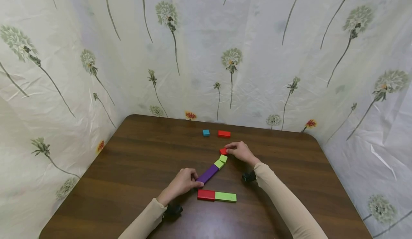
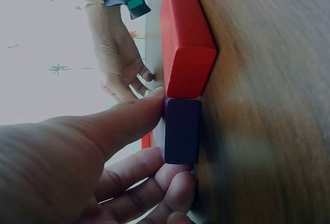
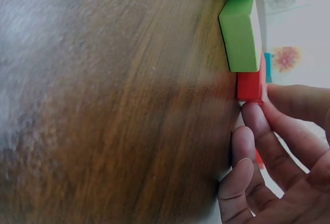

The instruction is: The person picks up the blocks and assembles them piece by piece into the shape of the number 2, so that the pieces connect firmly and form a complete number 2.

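Observation:
The left hand [image 1: 181, 183] pinches the near end of a long purple block [image 1: 208, 174] between thumb and fingers; the left wrist view shows the block's dark end face [image 2: 182, 131] between them. From its far end two small light-green blocks [image 1: 219, 164] continue the slanting row. A small red block [image 1: 223, 151] lies at the row's top, gripped by the fingertips of the right hand [image 1: 240, 152]. In the right wrist view this red block [image 3: 250, 86] sits against the nearer green block [image 3: 240, 38]. Close to the purple block's near end, a red block [image 1: 206, 195] adjoins a long green block [image 1: 225, 196].
Toward the back of the brown wooden table [image 1: 154, 138] lie a small blue block [image 1: 206, 133] and a red block [image 1: 224, 134]. A dandelion-patterned curtain [image 1: 199, 35] hangs behind the table and along its sides. Each wrist carries a dark camera [image 1: 249, 176].

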Demonstrator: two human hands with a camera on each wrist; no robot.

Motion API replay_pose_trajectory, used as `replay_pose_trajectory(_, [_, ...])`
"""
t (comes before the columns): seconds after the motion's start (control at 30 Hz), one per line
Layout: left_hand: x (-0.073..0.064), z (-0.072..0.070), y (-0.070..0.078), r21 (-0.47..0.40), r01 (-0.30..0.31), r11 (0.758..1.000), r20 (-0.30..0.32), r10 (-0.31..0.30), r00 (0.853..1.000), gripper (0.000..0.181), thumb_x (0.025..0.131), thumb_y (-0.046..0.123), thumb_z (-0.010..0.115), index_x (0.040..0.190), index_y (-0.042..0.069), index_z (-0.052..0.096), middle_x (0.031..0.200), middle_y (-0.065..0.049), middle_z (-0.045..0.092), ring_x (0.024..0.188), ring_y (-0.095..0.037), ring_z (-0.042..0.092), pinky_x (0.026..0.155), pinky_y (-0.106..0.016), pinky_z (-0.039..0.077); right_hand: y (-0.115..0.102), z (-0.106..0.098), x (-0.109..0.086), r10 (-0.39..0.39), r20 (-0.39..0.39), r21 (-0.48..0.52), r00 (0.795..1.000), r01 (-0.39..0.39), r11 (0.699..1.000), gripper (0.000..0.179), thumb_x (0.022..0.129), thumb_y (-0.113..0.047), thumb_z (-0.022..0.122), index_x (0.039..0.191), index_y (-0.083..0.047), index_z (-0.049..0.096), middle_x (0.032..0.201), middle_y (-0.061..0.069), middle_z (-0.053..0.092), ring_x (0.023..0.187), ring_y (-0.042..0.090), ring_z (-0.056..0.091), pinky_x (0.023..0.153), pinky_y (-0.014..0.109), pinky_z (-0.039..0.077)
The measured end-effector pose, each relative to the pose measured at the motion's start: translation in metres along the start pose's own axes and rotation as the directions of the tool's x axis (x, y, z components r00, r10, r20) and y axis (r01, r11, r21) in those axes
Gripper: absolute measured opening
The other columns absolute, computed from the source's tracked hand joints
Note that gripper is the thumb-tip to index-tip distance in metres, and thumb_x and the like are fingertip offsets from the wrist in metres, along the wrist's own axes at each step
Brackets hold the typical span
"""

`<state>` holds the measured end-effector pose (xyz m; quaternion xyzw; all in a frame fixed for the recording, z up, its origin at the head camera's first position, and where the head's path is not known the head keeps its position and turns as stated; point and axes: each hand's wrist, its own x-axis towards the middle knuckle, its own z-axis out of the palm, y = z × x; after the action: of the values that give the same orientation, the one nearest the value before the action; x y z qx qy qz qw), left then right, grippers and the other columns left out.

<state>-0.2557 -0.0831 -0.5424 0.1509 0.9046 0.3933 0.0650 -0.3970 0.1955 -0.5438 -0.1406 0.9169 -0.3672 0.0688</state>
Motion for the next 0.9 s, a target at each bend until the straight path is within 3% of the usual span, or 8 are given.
replay_pose_trajectory(0.3, [0.000, 0.000, -0.001, 0.005, -0.010, 1.000, -0.004, 0.010, 1.000, 0.024, 0.079, 0.028, 0.080, 0.079, 0.009, 0.065, 0.067, 0.004, 0.056, 0.059, -0.008, 0.047, 0.052, -0.022, 0.039, -0.001, -0.001, 0.000, 0.027, -0.002, 0.009, 1.000, -0.027, 1.000, 0.023, 0.094, -0.025, 0.062, 0.113, -0.014, 0.072, 0.116, 0.009, 0.068, 0.096, 0.021, 0.059, 0.081, 0.034, 0.047])
replay_pose_trajectory(0.53, [-0.001, 0.001, -0.001, -0.001, -0.003, 1.000, 0.007, 0.003, 1.000, 0.025, 0.079, 0.029, 0.080, 0.080, 0.009, 0.065, 0.068, 0.004, 0.056, 0.059, -0.008, 0.046, 0.051, -0.021, 0.038, -0.009, -0.019, -0.006, 0.073, 0.087, 0.091, 0.994, -0.081, 0.993, 0.038, 0.097, -0.034, 0.058, 0.124, -0.008, 0.063, 0.112, 0.013, 0.068, 0.090, 0.024, 0.065, 0.070, 0.030, 0.050])
replay_pose_trajectory(0.73, [-0.001, 0.001, -0.001, -0.010, 0.004, 1.000, 0.019, -0.004, 1.000, 0.025, 0.079, 0.029, 0.080, 0.080, 0.009, 0.065, 0.068, 0.003, 0.056, 0.059, -0.008, 0.047, 0.051, -0.021, 0.038, -0.026, -0.041, -0.020, 0.058, 0.092, 0.195, 0.994, -0.075, 0.978, 0.043, 0.096, -0.041, 0.056, 0.130, -0.015, 0.059, 0.125, 0.017, 0.062, 0.110, 0.036, 0.061, 0.087, 0.047, 0.051])
replay_pose_trajectory(0.9, [0.000, -0.001, 0.000, -0.015, 0.010, 1.000, 0.019, -0.010, 1.000, 0.025, 0.079, 0.029, 0.080, 0.081, 0.009, 0.065, 0.069, 0.003, 0.057, 0.059, -0.009, 0.047, 0.052, -0.022, 0.039, -0.025, -0.039, -0.029, 0.008, 0.069, 0.331, 0.998, -0.031, 0.943, 0.043, 0.095, -0.045, 0.056, 0.129, -0.020, 0.060, 0.131, 0.014, 0.060, 0.122, 0.038, 0.054, 0.097, 0.054, 0.044])
